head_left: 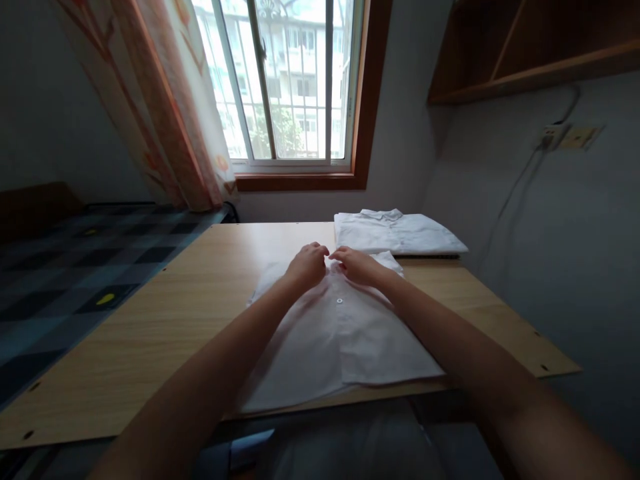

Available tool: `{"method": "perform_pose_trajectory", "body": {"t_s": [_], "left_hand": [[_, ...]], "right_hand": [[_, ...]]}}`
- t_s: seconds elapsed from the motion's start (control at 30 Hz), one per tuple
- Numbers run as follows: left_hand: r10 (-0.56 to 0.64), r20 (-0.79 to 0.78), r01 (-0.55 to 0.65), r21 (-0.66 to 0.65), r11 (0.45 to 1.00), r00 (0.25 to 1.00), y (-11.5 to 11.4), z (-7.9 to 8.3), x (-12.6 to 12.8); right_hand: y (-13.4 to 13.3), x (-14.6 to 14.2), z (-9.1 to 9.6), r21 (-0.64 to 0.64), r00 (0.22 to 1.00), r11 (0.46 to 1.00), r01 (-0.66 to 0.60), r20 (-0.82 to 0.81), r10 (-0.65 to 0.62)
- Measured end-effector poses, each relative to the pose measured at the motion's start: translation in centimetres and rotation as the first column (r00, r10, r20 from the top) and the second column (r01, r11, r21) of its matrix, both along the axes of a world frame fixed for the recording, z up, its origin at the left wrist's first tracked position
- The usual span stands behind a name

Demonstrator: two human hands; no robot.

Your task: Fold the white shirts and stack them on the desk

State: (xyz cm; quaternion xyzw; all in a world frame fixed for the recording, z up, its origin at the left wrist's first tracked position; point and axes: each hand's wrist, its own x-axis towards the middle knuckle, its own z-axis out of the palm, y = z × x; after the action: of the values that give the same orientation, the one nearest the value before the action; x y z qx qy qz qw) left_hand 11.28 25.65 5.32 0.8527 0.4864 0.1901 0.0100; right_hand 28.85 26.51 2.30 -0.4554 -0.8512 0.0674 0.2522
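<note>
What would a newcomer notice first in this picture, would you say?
The bright window, top centre, would probably draw the eye first. Next comes the white shirt laid on the table, with the left hand and right hand close together at its upper end. A folded shirt lies beyond, to the right.

I look out through one camera worn on my head, above and behind my hands [307, 265], facing forward and down along my forearms [220, 340]. It sits close enough that the forearms run off the bottom edge, yet sees wide enough to take in the table [165, 313] under my hands, the window [295, 87] beyond them and the bed [60, 287] to their left.
</note>
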Motion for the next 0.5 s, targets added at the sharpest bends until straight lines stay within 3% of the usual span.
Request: {"method": "perform_pose_trajectory", "body": {"t_s": [0.13, 0.23, 0.5], "left_hand": [[0.043, 0.134, -0.037, -0.045, 0.998, 0.99, 0.9, -3.9, 0.8], [-0.004, 0.216, 0.013, -0.042, 0.999, 0.976, 1.3, -5.8, 0.1], [-0.095, 0.344, 0.135, -0.093, 0.987, 0.934, 2.5, -5.8, -0.8]], "right_hand": [[0.2, -0.2, -3.2, -0.015, 0.998, 1.0, 0.01, -0.055, -0.011], [0.0, 0.1, -4.2, -0.016, 0.995, 1.0, 0.014, -0.098, -0.015], [0.6, 0.6, -4.3, -0.028, 0.984, 1.0, 0.0, -0.179, -0.005]]}}
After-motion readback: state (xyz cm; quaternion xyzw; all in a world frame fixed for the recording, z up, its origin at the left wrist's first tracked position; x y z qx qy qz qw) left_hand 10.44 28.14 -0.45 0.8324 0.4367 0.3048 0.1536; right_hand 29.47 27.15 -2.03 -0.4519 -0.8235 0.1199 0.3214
